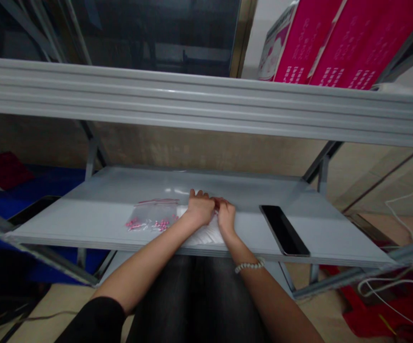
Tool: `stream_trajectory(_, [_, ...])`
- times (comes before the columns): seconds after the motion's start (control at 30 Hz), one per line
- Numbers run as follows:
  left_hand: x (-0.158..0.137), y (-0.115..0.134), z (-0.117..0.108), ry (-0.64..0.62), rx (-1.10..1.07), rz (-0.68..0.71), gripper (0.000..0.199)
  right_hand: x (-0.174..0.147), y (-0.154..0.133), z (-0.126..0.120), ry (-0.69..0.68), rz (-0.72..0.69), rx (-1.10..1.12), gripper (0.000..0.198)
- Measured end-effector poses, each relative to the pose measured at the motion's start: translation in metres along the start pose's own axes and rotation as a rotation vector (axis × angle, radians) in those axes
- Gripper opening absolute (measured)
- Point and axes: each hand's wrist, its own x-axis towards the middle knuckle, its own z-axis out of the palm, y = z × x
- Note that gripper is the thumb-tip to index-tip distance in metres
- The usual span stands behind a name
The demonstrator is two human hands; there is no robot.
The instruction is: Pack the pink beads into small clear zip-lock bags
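Note:
My left hand (201, 209) and my right hand (226, 214) meet over a white, soft-looking piece of cloth or tissue (208, 236) near the shelf's front edge. Both have curled fingers, pressed close together. A small pinkish bit shows between them, too little to name. Just left of the hands lies a clear zip bag (156, 215) with a red-striped closure. Several small pink pieces (162, 225) are inside or on it; its right end reaches the white material. A bead bracelet (249, 266) circles my right wrist.
A black phone or tablet (285, 230) lies on the grey shelf (242, 183) to the right. Another dark flat device (35, 209) is at the far left. Above runs a metal beam (192, 102), with pink boxes (349, 43) standing behind it. White cables (381, 286) hang at the lower right.

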Motion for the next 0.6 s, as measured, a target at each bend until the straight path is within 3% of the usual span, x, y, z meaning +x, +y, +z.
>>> stream_trajectory(0.1, [0.003,0.004,-0.002,-0.003,0.014,0.019,0.036,0.003,0.005,0.0,0.02,0.042,0.063,0.04])
stream_trajectory(0.33, [0.01,0.001,-0.005,-0.027,-0.034,0.045,0.057,0.006,0.009,-0.001,0.042,0.127,0.167,0.04])
stream_trajectory(0.5, [0.006,-0.021,0.005,0.013,-0.17,0.042,0.057,0.006,0.004,0.001,0.059,0.169,0.211,0.039])
stream_trajectory(0.6, [-0.002,-0.037,0.01,0.102,-0.273,0.026,0.056,0.006,-0.007,-0.002,0.076,0.171,0.231,0.036])
